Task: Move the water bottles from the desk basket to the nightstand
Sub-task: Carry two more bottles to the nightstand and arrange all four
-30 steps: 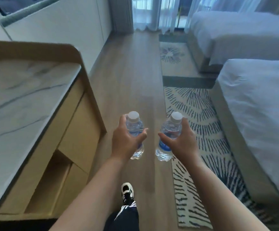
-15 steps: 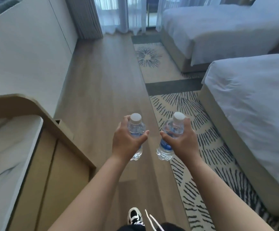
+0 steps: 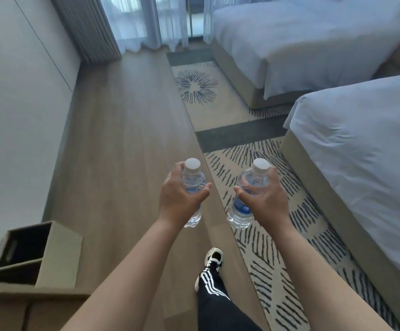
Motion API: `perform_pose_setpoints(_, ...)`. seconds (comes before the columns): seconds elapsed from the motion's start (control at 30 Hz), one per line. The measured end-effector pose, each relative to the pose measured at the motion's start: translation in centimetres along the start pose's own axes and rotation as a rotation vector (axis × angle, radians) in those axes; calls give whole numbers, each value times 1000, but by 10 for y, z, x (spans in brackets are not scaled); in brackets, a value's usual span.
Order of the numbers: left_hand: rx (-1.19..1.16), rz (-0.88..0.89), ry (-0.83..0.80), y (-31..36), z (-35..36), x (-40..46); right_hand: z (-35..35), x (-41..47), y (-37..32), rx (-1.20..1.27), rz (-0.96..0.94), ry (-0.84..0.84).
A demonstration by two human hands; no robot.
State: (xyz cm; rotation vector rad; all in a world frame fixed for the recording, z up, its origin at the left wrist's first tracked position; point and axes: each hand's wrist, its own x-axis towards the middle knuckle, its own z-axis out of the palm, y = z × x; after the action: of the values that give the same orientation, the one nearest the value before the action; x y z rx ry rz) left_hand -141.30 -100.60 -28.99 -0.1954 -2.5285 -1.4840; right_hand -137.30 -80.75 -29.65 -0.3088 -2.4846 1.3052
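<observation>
Water bottles were out of the basket: my left grip (image 3: 182, 197) wrapped one bottle (image 3: 193, 185), my right grip (image 3: 264, 199) the other bottle (image 3: 246, 199), carried above the floor (image 3: 122, 139) (nightstand not in view); placing remained.

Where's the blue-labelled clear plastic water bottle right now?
In the head view, right of centre: the right hand grips the blue-labelled clear plastic water bottle upright above the patterned rug's edge, beside the nearer white bed.
</observation>
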Motion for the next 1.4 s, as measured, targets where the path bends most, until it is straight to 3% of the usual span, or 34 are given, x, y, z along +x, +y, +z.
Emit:
perform_pose_setpoints(0.53, -86, 68, -166, 16, 180, 368, 6, 360, 70, 4, 100, 92)
perform_pose_setpoints(0.97, -81, 154, -349, -3, 357, 692, 35, 686, 143, -65, 254, 282)
perform_pose_setpoints(1.4, -148, 128, -537, 40, 551, 939, -23, 941, 219, -85, 405, 535)
